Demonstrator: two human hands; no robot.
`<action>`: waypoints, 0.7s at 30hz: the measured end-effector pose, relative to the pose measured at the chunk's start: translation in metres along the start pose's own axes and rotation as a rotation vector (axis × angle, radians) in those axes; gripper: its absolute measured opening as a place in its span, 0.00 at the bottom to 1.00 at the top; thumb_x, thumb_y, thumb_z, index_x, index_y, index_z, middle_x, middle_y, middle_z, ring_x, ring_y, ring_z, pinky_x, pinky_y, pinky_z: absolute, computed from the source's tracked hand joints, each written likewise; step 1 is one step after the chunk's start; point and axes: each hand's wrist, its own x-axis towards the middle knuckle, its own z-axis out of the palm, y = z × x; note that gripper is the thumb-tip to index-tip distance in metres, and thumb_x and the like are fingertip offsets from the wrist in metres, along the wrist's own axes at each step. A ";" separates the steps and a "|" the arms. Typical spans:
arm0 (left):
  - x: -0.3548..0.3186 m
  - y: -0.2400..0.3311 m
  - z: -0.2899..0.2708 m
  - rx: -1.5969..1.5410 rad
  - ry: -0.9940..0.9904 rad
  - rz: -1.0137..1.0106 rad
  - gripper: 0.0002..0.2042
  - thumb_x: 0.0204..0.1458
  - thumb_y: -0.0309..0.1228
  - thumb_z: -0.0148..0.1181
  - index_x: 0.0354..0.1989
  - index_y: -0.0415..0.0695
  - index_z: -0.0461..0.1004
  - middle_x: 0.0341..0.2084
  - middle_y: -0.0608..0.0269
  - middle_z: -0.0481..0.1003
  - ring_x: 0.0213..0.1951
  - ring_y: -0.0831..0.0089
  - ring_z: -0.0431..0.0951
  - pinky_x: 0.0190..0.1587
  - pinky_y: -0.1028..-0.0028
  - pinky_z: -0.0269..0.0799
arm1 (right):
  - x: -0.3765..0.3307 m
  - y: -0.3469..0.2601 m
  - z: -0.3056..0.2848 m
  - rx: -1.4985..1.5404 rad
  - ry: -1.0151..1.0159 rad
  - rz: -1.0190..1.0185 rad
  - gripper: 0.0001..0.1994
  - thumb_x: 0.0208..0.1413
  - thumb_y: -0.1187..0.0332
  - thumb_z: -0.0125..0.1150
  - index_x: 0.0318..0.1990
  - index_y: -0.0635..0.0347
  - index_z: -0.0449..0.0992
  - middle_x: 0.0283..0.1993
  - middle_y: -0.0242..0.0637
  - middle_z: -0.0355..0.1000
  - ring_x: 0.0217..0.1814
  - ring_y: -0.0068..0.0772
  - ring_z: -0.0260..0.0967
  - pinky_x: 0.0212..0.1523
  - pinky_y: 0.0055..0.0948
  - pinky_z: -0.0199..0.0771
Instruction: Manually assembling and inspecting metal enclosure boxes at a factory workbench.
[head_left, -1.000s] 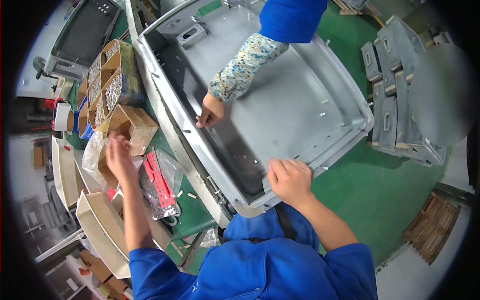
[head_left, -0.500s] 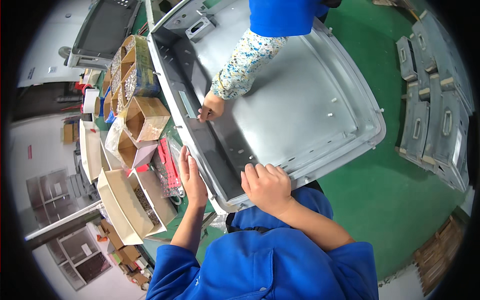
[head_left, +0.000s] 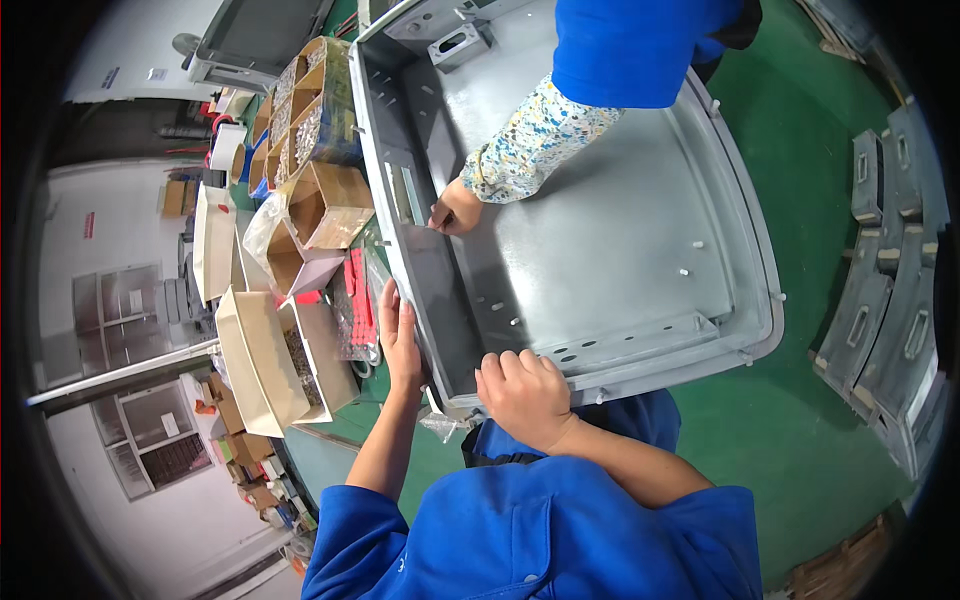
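A large grey metal housing (head_left: 620,250), shaped like a shallow tub with a raised rim and small pegs, lies before me. My left hand (head_left: 402,345) rests along the outside of its left wall, fingers stretched out. Over the near rim curl the fingers of my right hand (head_left: 527,400), gripping the edge close to the near left corner. Inside the housing, a co-worker's hand (head_left: 455,207) reaches from the far side to the left inner wall, beside a rectangular opening (head_left: 405,192). Whether those fingers hold something small, I cannot tell.
Left of the housing stand cardboard boxes (head_left: 335,205), a divided box of small metal parts (head_left: 318,105), and a cream open bin (head_left: 262,365). Red strips (head_left: 360,300) lie between. Grey metal parts (head_left: 880,290) are stacked on the green floor at right.
The whole view has shifted, so the housing sits farther right in the picture. My hands keep much the same places on it. The co-worker's hand stays by the opening.
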 end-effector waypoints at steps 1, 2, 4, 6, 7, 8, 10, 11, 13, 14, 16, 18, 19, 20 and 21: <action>0.000 -0.002 -0.001 0.021 0.007 0.006 0.22 0.57 0.34 0.42 0.58 0.40 0.53 0.54 0.54 0.58 0.54 0.70 0.59 0.56 0.72 0.51 | 0.000 0.001 -0.001 0.007 -0.004 -0.019 0.06 0.40 0.64 0.55 0.22 0.54 0.66 0.18 0.26 0.57 0.21 0.24 0.58 0.21 0.22 0.57; -0.001 0.000 0.000 0.033 0.023 0.001 0.22 0.57 0.34 0.42 0.58 0.40 0.53 0.54 0.54 0.58 0.54 0.70 0.58 0.56 0.72 0.51 | 0.000 0.001 -0.002 0.014 -0.008 -0.038 0.05 0.40 0.67 0.53 0.23 0.55 0.67 0.18 0.26 0.57 0.22 0.23 0.58 0.21 0.22 0.57; -0.002 0.003 0.003 0.056 0.050 -0.008 0.22 0.56 0.34 0.43 0.58 0.40 0.53 0.54 0.54 0.58 0.54 0.70 0.58 0.56 0.72 0.51 | 0.000 0.002 -0.002 0.023 -0.017 -0.059 0.04 0.38 0.69 0.51 0.24 0.57 0.68 0.18 0.26 0.58 0.23 0.23 0.58 0.22 0.21 0.57; -0.002 0.004 0.004 0.045 0.050 -0.007 0.22 0.56 0.34 0.43 0.58 0.40 0.53 0.54 0.54 0.57 0.54 0.71 0.58 0.56 0.73 0.51 | 0.000 0.002 -0.002 0.028 -0.030 -0.068 0.06 0.36 0.69 0.50 0.25 0.58 0.69 0.19 0.27 0.58 0.23 0.23 0.58 0.22 0.21 0.57; -0.003 0.005 0.004 0.040 0.050 -0.007 0.22 0.56 0.34 0.43 0.58 0.40 0.53 0.54 0.54 0.57 0.54 0.71 0.58 0.56 0.73 0.51 | 0.000 0.002 -0.002 0.034 -0.030 -0.073 0.06 0.36 0.69 0.50 0.25 0.58 0.69 0.19 0.27 0.58 0.23 0.23 0.58 0.22 0.21 0.57; -0.002 0.005 0.004 0.024 0.050 -0.008 0.22 0.56 0.33 0.44 0.58 0.40 0.53 0.53 0.55 0.58 0.54 0.72 0.58 0.56 0.73 0.51 | 0.000 0.001 -0.001 0.040 -0.030 -0.077 0.06 0.36 0.69 0.50 0.25 0.58 0.69 0.19 0.27 0.58 0.23 0.23 0.58 0.22 0.21 0.57; -0.001 0.002 0.003 -0.009 0.050 -0.009 0.22 0.55 0.32 0.45 0.58 0.39 0.53 0.52 0.57 0.59 0.53 0.73 0.59 0.56 0.74 0.50 | -0.001 0.002 0.000 0.049 -0.027 -0.085 0.06 0.36 0.69 0.50 0.25 0.58 0.69 0.19 0.27 0.58 0.23 0.23 0.58 0.22 0.20 0.57; -0.001 0.000 0.001 -0.002 0.055 -0.006 0.22 0.55 0.32 0.45 0.58 0.40 0.54 0.52 0.57 0.59 0.53 0.73 0.59 0.56 0.74 0.50 | -0.001 0.002 0.000 0.052 -0.025 -0.089 0.06 0.36 0.69 0.50 0.25 0.58 0.69 0.19 0.27 0.58 0.23 0.23 0.57 0.22 0.20 0.57; -0.001 -0.007 -0.002 0.013 0.066 0.002 0.21 0.55 0.32 0.45 0.58 0.40 0.55 0.52 0.57 0.60 0.53 0.73 0.59 0.56 0.74 0.50 | -0.003 0.002 0.001 0.060 -0.020 -0.096 0.06 0.36 0.69 0.50 0.25 0.57 0.69 0.19 0.27 0.58 0.23 0.23 0.57 0.22 0.20 0.56; -0.001 -0.009 -0.004 0.015 0.069 0.001 0.21 0.55 0.31 0.45 0.57 0.40 0.55 0.51 0.57 0.60 0.52 0.73 0.59 0.55 0.75 0.51 | -0.003 0.003 0.001 0.064 -0.019 -0.099 0.06 0.36 0.69 0.50 0.25 0.57 0.68 0.19 0.27 0.58 0.23 0.23 0.57 0.22 0.20 0.56; -0.001 -0.011 -0.005 0.016 0.071 -0.001 0.21 0.55 0.31 0.45 0.57 0.40 0.56 0.51 0.58 0.60 0.52 0.74 0.60 0.55 0.75 0.51 | -0.004 0.003 0.002 0.068 -0.018 -0.103 0.06 0.36 0.69 0.50 0.25 0.57 0.68 0.19 0.27 0.58 0.23 0.23 0.57 0.22 0.20 0.56; -0.001 -0.007 0.000 0.024 0.082 0.008 0.21 0.56 0.31 0.44 0.57 0.38 0.55 0.50 0.57 0.62 0.50 0.73 0.62 0.53 0.75 0.54 | -0.004 0.004 0.001 0.070 -0.020 -0.106 0.06 0.36 0.69 0.50 0.25 0.57 0.68 0.19 0.26 0.57 0.23 0.23 0.57 0.22 0.20 0.56; -0.001 -0.005 0.001 0.028 0.088 0.013 0.21 0.56 0.31 0.43 0.57 0.38 0.55 0.49 0.57 0.63 0.50 0.73 0.63 0.53 0.75 0.55 | -0.004 0.004 0.001 0.068 -0.014 -0.108 0.06 0.36 0.69 0.50 0.25 0.57 0.68 0.19 0.27 0.57 0.23 0.23 0.57 0.22 0.20 0.55; -0.001 -0.005 0.002 0.031 0.092 0.013 0.21 0.56 0.31 0.43 0.57 0.38 0.55 0.49 0.57 0.63 0.49 0.73 0.63 0.52 0.75 0.56 | -0.004 0.004 0.002 0.067 -0.009 -0.110 0.06 0.35 0.69 0.50 0.24 0.57 0.68 0.19 0.27 0.57 0.23 0.23 0.57 0.22 0.20 0.55; -0.001 -0.004 0.002 0.036 0.095 0.014 0.21 0.56 0.32 0.43 0.57 0.38 0.55 0.49 0.57 0.63 0.49 0.74 0.63 0.52 0.76 0.56 | -0.004 0.004 0.002 0.065 -0.003 -0.111 0.05 0.35 0.69 0.50 0.24 0.57 0.68 0.19 0.27 0.57 0.23 0.23 0.57 0.22 0.20 0.55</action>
